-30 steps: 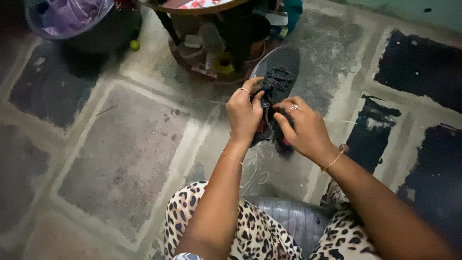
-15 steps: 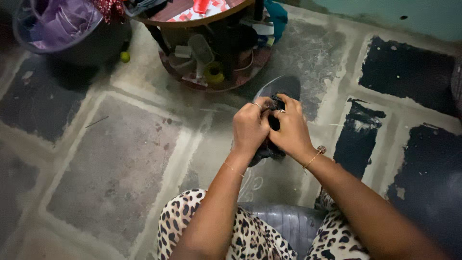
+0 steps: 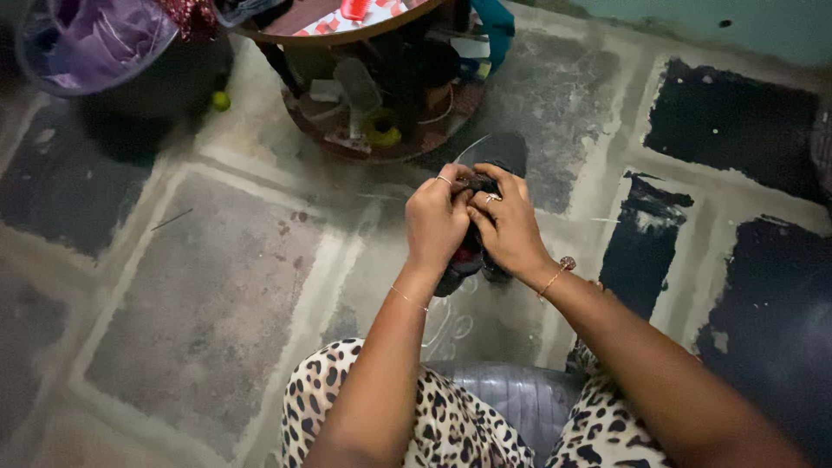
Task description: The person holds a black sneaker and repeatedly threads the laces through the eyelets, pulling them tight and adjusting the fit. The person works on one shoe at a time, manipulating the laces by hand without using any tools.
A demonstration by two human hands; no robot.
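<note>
Where a second ago they were apart, left hand (image 3: 436, 223) and right hand (image 3: 510, 227) now meet over the shoe (image 3: 503, 154).

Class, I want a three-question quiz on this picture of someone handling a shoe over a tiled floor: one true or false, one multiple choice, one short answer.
1. True or false: both the left hand and the right hand are on the dark shoe.
2. Where does the small yellow-green ball lie? A) on the person's lap B) on the floor beside the dark bucket C) inside the shoe
3. What pattern is on the person's trousers?

Key: 1 true. 2 B. 3 Leopard spots.
</note>
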